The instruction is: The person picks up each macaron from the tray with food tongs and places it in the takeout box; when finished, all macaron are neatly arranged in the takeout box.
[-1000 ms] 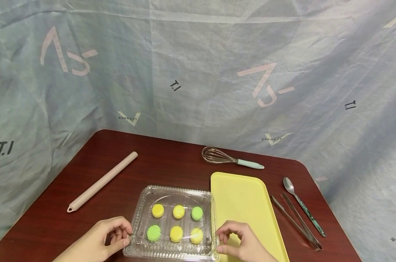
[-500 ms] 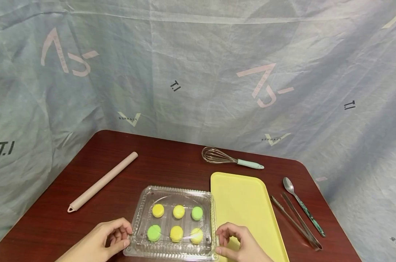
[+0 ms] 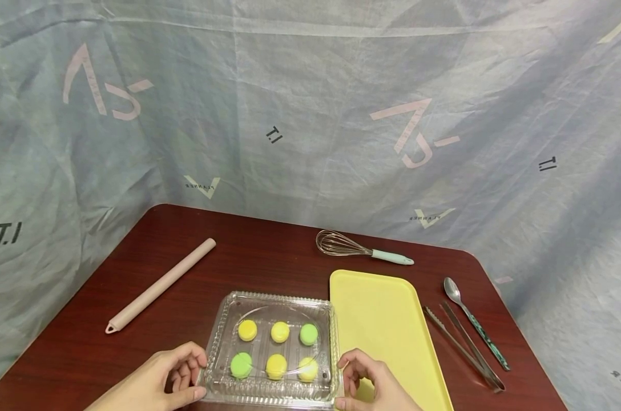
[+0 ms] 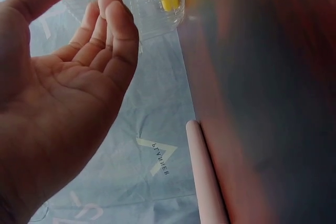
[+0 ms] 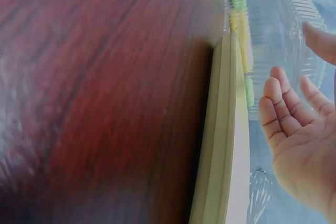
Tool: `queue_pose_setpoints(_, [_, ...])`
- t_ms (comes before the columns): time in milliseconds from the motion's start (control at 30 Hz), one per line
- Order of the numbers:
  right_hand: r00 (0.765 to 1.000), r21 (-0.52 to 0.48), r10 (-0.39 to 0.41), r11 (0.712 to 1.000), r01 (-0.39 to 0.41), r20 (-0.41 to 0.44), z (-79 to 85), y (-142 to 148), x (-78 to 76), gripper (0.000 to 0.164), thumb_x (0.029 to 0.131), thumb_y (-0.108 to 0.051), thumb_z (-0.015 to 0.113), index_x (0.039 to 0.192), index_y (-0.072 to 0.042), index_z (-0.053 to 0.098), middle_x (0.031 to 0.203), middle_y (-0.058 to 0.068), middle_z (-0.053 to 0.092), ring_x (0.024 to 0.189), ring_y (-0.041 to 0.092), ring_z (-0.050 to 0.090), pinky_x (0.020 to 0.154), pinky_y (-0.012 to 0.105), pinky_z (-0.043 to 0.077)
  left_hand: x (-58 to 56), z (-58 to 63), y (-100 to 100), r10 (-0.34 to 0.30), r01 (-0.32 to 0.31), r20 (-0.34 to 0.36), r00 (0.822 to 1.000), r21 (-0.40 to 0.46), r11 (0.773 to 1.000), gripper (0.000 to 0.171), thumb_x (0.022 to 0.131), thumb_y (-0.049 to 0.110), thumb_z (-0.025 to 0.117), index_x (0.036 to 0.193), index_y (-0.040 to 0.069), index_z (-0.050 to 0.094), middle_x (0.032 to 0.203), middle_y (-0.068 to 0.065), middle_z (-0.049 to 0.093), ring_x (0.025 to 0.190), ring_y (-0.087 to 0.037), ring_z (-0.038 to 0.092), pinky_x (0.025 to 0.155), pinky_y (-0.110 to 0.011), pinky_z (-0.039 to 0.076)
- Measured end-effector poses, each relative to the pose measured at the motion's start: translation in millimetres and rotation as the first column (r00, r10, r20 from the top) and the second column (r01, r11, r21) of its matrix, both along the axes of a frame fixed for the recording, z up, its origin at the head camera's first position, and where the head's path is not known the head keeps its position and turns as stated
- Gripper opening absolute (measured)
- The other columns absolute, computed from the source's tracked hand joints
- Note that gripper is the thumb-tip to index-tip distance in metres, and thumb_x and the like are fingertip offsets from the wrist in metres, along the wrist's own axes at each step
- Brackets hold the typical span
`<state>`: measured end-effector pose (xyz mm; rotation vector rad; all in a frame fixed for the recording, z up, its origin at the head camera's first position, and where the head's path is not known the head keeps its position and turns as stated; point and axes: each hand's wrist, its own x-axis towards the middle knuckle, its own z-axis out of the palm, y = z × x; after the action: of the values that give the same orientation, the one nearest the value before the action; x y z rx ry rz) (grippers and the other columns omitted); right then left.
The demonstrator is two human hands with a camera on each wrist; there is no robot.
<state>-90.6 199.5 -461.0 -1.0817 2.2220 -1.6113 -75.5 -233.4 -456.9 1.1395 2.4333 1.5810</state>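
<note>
A clear plastic box [image 3: 274,393] with its lid down lies at the table's near middle. Through the lid show several macarons, among them a yellow macaron [image 3: 277,366] and a green macaron [image 3: 241,365]. My left hand [image 3: 161,377] grips the box's left edge near the front corner, fingers curled and thumb low at the corner. On the opposite side my right hand [image 3: 369,379] holds the right edge in the same way. In the right wrist view the thumb [image 5: 321,40] overlaps the ribbed rim, apart from the curled fingers.
A yellow tray [image 3: 382,319] lies right beside the box, partly under my right hand. Further right are metal tongs [image 3: 467,348] and a spoon [image 3: 476,322]. A whisk [image 3: 364,249] lies at the back, a pink rolling pin [image 3: 161,285] at the left. Grey cloth [image 3: 300,114] hangs behind the table.
Both thumbs have shifted slightly down toward the box's near corners. The box, macarons and other things stay where they were.
</note>
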Motion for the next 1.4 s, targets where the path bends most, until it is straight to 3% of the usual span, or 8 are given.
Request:
queue_pose_setpoints(300, [0.997, -0.033, -0.001, 0.999, 0.004, 0.082, -2.0, -4.9, 3.8, 0.038, 0.088, 0.005, 0.068, 0.118, -0.008, 0.049, 0.077, 0.013, 0.061, 0.071, 0.003, 0.058, 0.063, 0.03, 0.051, 2.0, -0.7, 1.4, 0.034, -0.035, 0.043, 0.999, 0.014, 0.999, 0.033, 0.084, -0.002, 0.076, 0.104, 0.011, 0.053, 0.081, 0.012, 0.054, 0.064, 0.002, 0.05, 0.048, -0.019, 0.043])
queue_pose_setpoints(567, [0.976, -0.052, -0.044, 0.997, 0.056, 0.213, 3.7, -7.5, 9.3, 0.038, 0.09, 0.003, 0.068, 0.114, 0.003, 0.038, 0.074, 0.021, 0.054, 0.071, 0.004, 0.054, 0.064, 0.027, 0.048, 3.6, -1.7, -0.1, 0.006, -0.023, 0.211, 0.977, 0.081, 0.996, 0.032, 0.088, -0.005, 0.07, 0.103, 0.005, 0.044, 0.078, 0.008, 0.057, 0.065, -0.003, 0.054, 0.048, -0.022, 0.045])
queue_pose_setpoints(633, [0.958, -0.026, -0.081, 0.995, 0.092, 0.275, 4.7, -8.0, 11.1, 0.035, 0.09, 0.0, 0.068, 0.11, 0.003, 0.039, 0.071, 0.014, 0.053, 0.07, 0.003, 0.053, 0.064, 0.025, 0.047, 4.2, -2.4, -0.9, -0.001, -0.025, 0.286, 0.958, 0.089, 0.996, 0.029, 0.09, -0.005, 0.067, 0.104, 0.002, 0.042, 0.078, 0.009, 0.055, 0.066, -0.003, 0.053, 0.05, -0.022, 0.045])
queue_pose_setpoints(800, [0.896, 0.058, -0.17, 0.985, 0.161, 0.411, 6.9, -9.7, 15.4, 0.021, 0.093, -0.007, 0.067, 0.101, 0.003, 0.05, 0.073, -0.008, 0.053, 0.064, 0.001, 0.05, 0.06, 0.018, 0.043, 7.2, -4.3, -0.8, -0.055, -0.013, 0.493, 0.869, 0.134, 0.991, 0.022, 0.098, -0.001, 0.057, 0.108, -0.003, 0.039, 0.079, 0.007, 0.053, 0.066, -0.002, 0.052, 0.052, -0.022, 0.046])
queue_pose_setpoints(867, [0.878, 0.065, -0.174, 0.985, 0.162, 0.447, 7.0, -10.3, 16.8, 0.019, 0.094, -0.009, 0.065, 0.097, 0.006, 0.053, 0.072, -0.009, 0.053, 0.061, 0.001, 0.049, 0.058, 0.016, 0.042, 7.6, -4.9, -0.3, -0.09, 0.008, 0.535, 0.84, 0.154, 0.988, 0.017, 0.1, 0.001, 0.054, 0.109, -0.004, 0.041, 0.079, 0.005, 0.056, 0.064, -0.003, 0.054, 0.052, -0.022, 0.046])
queue_pose_setpoints(967, [0.865, 0.044, -0.143, 0.989, 0.139, 0.481, 5.8, -10.8, 18.2, 0.023, 0.096, -0.009, 0.062, 0.091, 0.013, 0.055, 0.07, -0.011, 0.053, 0.056, -0.001, 0.045, 0.055, 0.015, 0.04, 6.9, -5.3, -0.5, -0.133, 0.048, 0.562, 0.816, 0.163, 0.986, 0.007, 0.102, 0.002, 0.05, 0.104, -0.004, 0.049, 0.078, 0.002, 0.062, 0.064, -0.004, 0.056, 0.052, -0.023, 0.047])
queue_pose_setpoints(1167, [0.833, -0.051, -0.031, 0.996, 0.07, 0.552, 3.0, -13.5, 20.6, 0.034, 0.096, -0.01, 0.06, 0.087, 0.022, 0.053, 0.065, -0.011, 0.057, 0.053, -0.004, 0.044, 0.051, 0.013, 0.039, 5.9, -3.0, -2.5, -0.196, 0.095, 0.632, 0.75, 0.19, 0.977, 0.022, 0.105, 0.006, 0.045, 0.095, -0.01, 0.057, 0.075, -0.004, 0.064, 0.065, -0.003, 0.055, 0.051, -0.019, 0.044])
queue_pose_setpoints(1400, [0.796, -0.043, -0.065, 0.993, 0.113, 0.602, 1.9, -16.2, 23.4, 0.043, 0.094, -0.013, 0.062, 0.079, 0.024, 0.047, 0.055, -0.013, 0.047, 0.046, -0.005, 0.039, 0.045, 0.015, 0.032, 7.8, -1.2, -1.3, -0.211, 0.103, 0.659, 0.722, 0.199, 0.975, 0.025, 0.106, 0.007, 0.044, 0.098, -0.014, 0.056, 0.079, 0.003, 0.062, 0.061, -0.002, 0.051, 0.045, -0.018, 0.034])
